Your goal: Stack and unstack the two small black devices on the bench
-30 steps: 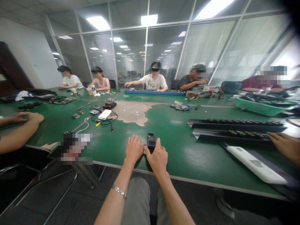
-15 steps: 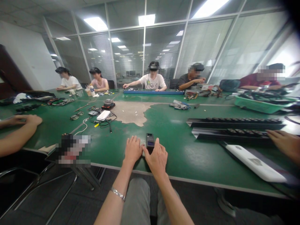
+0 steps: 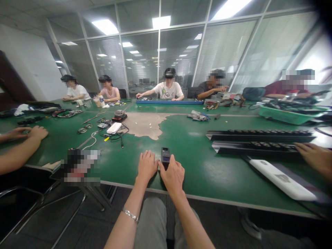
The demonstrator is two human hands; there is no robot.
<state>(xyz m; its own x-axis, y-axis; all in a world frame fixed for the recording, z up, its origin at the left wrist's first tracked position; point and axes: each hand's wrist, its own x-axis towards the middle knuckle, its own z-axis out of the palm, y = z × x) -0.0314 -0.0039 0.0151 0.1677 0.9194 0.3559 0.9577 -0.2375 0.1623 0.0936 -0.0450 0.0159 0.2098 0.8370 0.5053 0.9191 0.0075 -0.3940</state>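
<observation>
A small black box-shaped device [image 3: 165,154] with a dark bluish panel rests on the green table in front of me. My right hand [image 3: 173,173] is around its near end, thumb on the left side and index finger bent at the right. Part of the device is hidden behind these fingers. Flat on the table to the left lies my left hand [image 3: 147,165], palm down, fingers stretched forward and holding nothing. Its thumb comes close to my right thumb; whether they touch I cannot tell.
Ahead on the left are a white box-shaped item [image 3: 114,128] and cables. Two long black rails [image 3: 259,135] lie on the right, near a co-worker's hand [image 3: 315,157] and a long white device [image 3: 282,180]. A green basket [image 3: 282,116] stands farther back. Several people sit around the table.
My right index finger has bent down and back beside the black device. My left hand stays still on the table. The view has shifted slightly.
</observation>
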